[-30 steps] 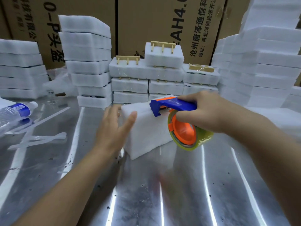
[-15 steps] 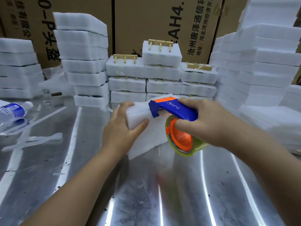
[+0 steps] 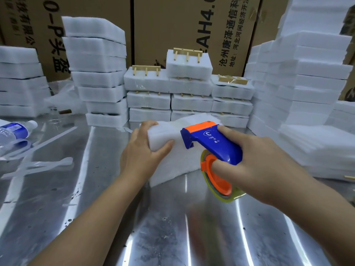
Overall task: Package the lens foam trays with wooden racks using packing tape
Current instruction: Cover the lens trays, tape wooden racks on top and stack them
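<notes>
Head view: a second ago we saw the left hand [image 3: 143,156] laid flat against the left end of the foam block [image 3: 172,167]. Now it grips the block's upper left corner, fingers curled over the top and thumb pressed on the near face. The right hand [image 3: 257,164] was already clasped round the tape dispenser [image 3: 211,143] and still is, and the blue and orange nose remains against the top of the block. One finger pushes into the orange hub of the tape roll [image 3: 222,183], which hangs in front of the block's right end, above the worktop [image 3: 172,237]. The block is white, thick and slab-like, tilted with its near lower edge on the steel at the middle of the worktop; we cannot tell whether a rack sits inside it. Just behind it, along the far edge, stand taped foam packs [image 3: 149,100], several topped by wooden racks [image 3: 187,53]. Plain foam stacks [image 3: 96,73] rise toward the far left and far right corners, and a water bottle [image 3: 14,131] lies at the left edge.
</notes>
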